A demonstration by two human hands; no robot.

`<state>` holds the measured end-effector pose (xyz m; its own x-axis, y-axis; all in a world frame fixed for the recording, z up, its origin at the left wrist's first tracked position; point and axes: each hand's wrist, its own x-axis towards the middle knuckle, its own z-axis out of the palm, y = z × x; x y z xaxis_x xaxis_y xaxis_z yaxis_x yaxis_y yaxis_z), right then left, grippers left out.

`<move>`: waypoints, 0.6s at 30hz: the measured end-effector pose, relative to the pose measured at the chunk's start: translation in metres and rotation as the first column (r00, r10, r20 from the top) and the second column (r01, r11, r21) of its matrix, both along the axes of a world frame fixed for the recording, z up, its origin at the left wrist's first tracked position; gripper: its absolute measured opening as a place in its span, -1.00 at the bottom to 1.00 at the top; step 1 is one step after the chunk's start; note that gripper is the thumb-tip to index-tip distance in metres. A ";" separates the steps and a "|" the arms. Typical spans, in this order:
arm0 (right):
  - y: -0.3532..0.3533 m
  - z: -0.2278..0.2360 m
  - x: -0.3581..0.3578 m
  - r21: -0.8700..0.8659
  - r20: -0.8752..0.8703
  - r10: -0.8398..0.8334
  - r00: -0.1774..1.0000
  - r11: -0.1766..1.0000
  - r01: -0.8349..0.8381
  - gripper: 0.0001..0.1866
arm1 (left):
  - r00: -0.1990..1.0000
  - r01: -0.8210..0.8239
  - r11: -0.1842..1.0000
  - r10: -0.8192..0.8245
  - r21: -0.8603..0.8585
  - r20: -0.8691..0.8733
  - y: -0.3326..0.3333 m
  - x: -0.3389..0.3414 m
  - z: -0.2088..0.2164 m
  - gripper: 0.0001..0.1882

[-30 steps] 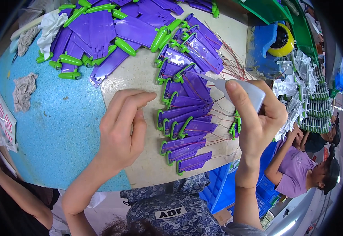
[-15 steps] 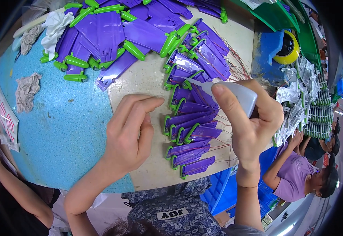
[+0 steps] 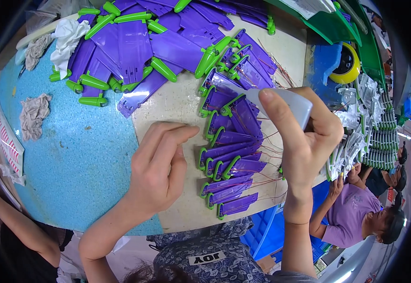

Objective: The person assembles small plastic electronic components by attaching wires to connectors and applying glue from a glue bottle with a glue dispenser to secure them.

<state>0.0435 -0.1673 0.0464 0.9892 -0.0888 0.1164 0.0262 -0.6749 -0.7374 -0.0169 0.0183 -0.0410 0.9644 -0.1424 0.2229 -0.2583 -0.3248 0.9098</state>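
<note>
My right hand [image 3: 304, 137] is wrapped round a translucent white squeeze bottle [image 3: 296, 107], thumb on its upper side. Its thin nozzle points left over the upper part of a row of purple wing-shaped plastic parts [image 3: 237, 204]. These have green rounded ends and thin red wires trailing to the right. Whether the nozzle tip touches a part I cannot make out. My left hand [image 3: 157, 162] hovers to the left of the row, fingers loosely bent, index finger stretched toward the parts and apart from the thumb. Nothing shows in it.
A heap of similar purple-and-green pieces [image 3: 132, 52] lies at the far side. Crumpled cloths [image 3: 34, 115] rest on the blue mat [image 3: 83, 174] at left. A yellow tape roll [image 3: 354, 66] stands far right, near white and green parts [image 3: 380, 141]. A person in purple [image 3: 354, 212] sits at right.
The bottle's nozzle has moved slightly up and to the left over the row. My left hand keeps nearly the same pose. The person at right has moved their hands, and the view has shifted slightly.
</note>
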 end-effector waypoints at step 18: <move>-0.031 0.004 0.016 -0.016 0.074 -0.047 0.996 0.999 0.049 -0.78 | 0.974 -0.032 0.959 -0.033 0.282 0.224 -0.014 0.049 0.016 -0.61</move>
